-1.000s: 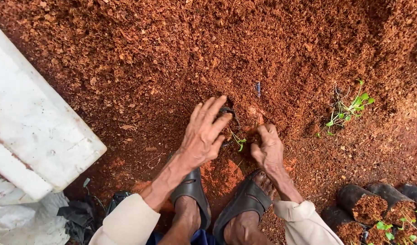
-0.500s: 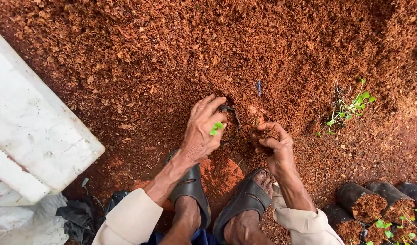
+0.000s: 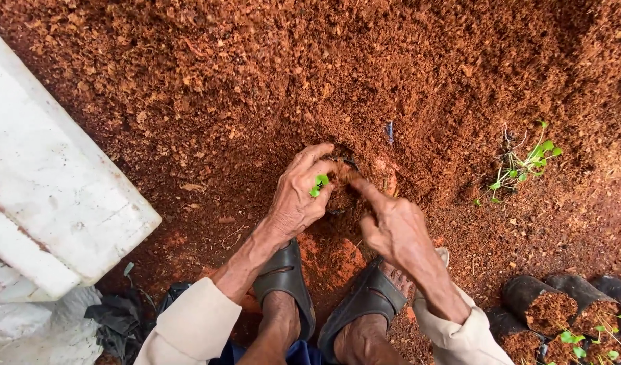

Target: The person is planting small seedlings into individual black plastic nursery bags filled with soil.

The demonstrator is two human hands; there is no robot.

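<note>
Fingers point(image 3: 309, 165) of the left hand point(image 3: 298, 196) curl closed around a small green seedling point(image 3: 318, 184), pinching it by the stem so its leaves peek out beside the thumb. The right hand point(image 3: 391, 226) has its index finger extended, the others loosely bent and gripping nothing, its tip pressing into the soil at the mouth of a small black grow bag point(image 3: 341, 186) half buried in the heap. The seedling sits right over that bag, touching the left fingers and just beside the right fingertip. It looks very light, soft and easily bruised, best held low on the stem rather than by the leaves. Around the hands spreads a reddish-brown coir pile point(image 3: 256, 81); loose seedlings point(image 3: 523, 165) lie well apart to the right, filled bags point(image 3: 550, 307) near the right sleeve, and a white slab point(image 3: 47, 189) to the left.
</note>
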